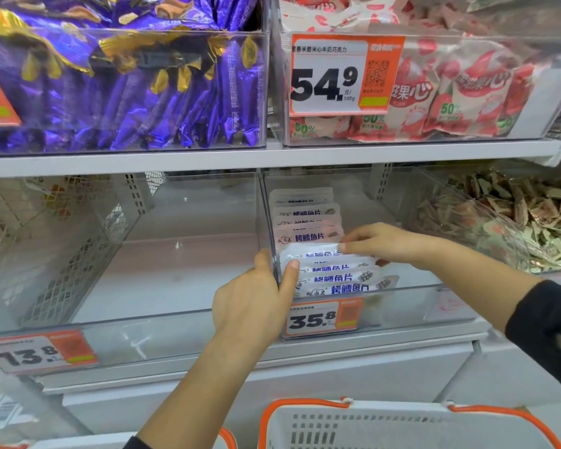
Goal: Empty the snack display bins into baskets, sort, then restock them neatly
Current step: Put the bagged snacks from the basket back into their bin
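Observation:
A row of white fish-snack packets (308,236) with blue lettering stands along the left side of the middle clear bin (402,286) on the lower shelf. My left hand (253,299) grips the bin's left wall, thumb inside against the front packets, fingers outside. My right hand (379,243) reaches in from the right and pinches the top edge of one packet (314,249) in the row. The clear bin (143,273) to the left holds nothing.
A white basket with orange handles (402,422) sits below, another basket edge (227,437) at its left. Price tags read 35.8 (321,319) and 13.8 (36,354). The upper shelf carries purple packets (127,85) and red-white packets (450,92). A right bin holds brown snacks (515,222).

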Tool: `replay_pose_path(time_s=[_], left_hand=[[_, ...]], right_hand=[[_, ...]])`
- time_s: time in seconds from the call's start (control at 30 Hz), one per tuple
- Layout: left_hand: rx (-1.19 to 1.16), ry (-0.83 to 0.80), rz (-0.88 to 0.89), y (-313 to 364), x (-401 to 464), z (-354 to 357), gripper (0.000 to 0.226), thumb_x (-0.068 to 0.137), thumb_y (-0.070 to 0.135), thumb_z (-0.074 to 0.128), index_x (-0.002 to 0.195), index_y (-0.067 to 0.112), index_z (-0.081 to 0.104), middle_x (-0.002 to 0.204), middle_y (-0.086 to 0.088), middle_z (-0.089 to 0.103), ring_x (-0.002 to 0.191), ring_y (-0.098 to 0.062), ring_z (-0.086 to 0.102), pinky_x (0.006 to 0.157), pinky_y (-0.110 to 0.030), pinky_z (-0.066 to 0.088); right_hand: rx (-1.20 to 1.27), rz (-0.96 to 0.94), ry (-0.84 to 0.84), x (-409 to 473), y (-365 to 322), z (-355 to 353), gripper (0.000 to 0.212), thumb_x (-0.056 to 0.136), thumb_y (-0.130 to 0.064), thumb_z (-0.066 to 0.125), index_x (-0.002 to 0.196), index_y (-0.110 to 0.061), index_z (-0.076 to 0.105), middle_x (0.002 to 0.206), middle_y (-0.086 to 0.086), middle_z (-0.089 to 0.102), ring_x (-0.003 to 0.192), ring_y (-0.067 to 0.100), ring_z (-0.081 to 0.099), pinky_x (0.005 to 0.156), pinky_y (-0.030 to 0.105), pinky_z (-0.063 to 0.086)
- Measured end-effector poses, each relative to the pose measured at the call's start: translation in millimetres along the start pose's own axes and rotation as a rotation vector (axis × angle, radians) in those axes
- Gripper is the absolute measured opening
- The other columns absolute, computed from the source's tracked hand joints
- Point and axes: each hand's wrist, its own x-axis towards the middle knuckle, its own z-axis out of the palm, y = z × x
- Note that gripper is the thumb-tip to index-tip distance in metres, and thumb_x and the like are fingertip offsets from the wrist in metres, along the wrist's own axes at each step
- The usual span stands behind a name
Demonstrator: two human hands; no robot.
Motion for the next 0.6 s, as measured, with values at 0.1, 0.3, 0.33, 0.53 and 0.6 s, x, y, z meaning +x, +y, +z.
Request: replay_pose_path(time_s=[0.1, 0.3, 0.33, 0.53, 0.6], left_hand=[[0.004, -0.005, 0.001, 0.2, -0.8, -0.1, 0.054, 0.099, 0.058, 0.018, 0.133, 0.022, 0.038, 0.077, 0.005, 0.045, 0.094, -0.027, 0.062, 0.065, -0.03, 0.033], [0.007, -0.021, -0.003, 1.0, -0.3, -0.3, 0.055, 0.099, 0.058, 0.018, 0.137, 0.022, 0.036, 0.084, 0.002, 0.055, 0.097, -0.026, 0.062, 0.066, -0.029, 0.035], [0.006, -0.021, -0.004, 0.8, -0.2, -0.2, 0.055, 0.099, 0.057, 0.018, 0.137, 0.022, 0.036, 0.084, 0.002, 0.055, 0.097, -0.026, 0.062, 0.066, -0.029, 0.035], [0.003, -0.011, 0.013, 0.1, -1.1, 0.2, 0.052, 0.099, 0.057, 0.018, 0.132, 0.022, 0.039, 0.072, 0.007, 0.043, 0.093, -0.026, 0.062, 0.065, -0.03, 0.034], [0.014, -0.003, 0.012, -0.6, -0.7, 0.3, 0.05, 0.099, 0.057, 0.018, 0.126, 0.022, 0.041, 0.066, 0.008, 0.038, 0.084, -0.027, 0.057, 0.065, -0.03, 0.034]], right_hand=[[0.17, 0.032, -0.07, -5.5, 7.9, -10.9, 0.028, 0.089, -0.031, 0.066, 0.116, -0.024, 0.061, 0.106, -0.003, 0.071, 0.092, 0.01, 0.067, 0.066, 0.017, 0.052], [0.325, 0.139, -0.197, -0.4, 0.7, -6.7, 0.042, 0.082, 0.004, 0.068, 0.122, -0.003, 0.056, 0.106, 0.006, 0.072, 0.102, 0.019, 0.067, 0.078, 0.025, 0.057], [0.328, 0.181, -0.163, 1.0, -1.3, -4.1, 0.044, 0.082, 0.008, 0.067, 0.123, 0.001, 0.054, 0.107, 0.009, 0.07, 0.102, 0.022, 0.066, 0.078, 0.025, 0.057], [0.252, 0.2, 0.037, 16.4, 6.1, 5.5, 0.047, 0.078, 0.005, 0.07, 0.122, 0.0, 0.058, 0.11, 0.012, 0.068, 0.09, 0.02, 0.064, 0.074, 0.026, 0.056], [0.196, 0.084, 0.237, 20.5, 6.4, 11.0, 0.045, 0.075, -0.002, 0.078, 0.116, -0.007, 0.06, 0.107, 0.009, 0.067, 0.094, 0.022, 0.064, 0.079, 0.03, 0.055]])
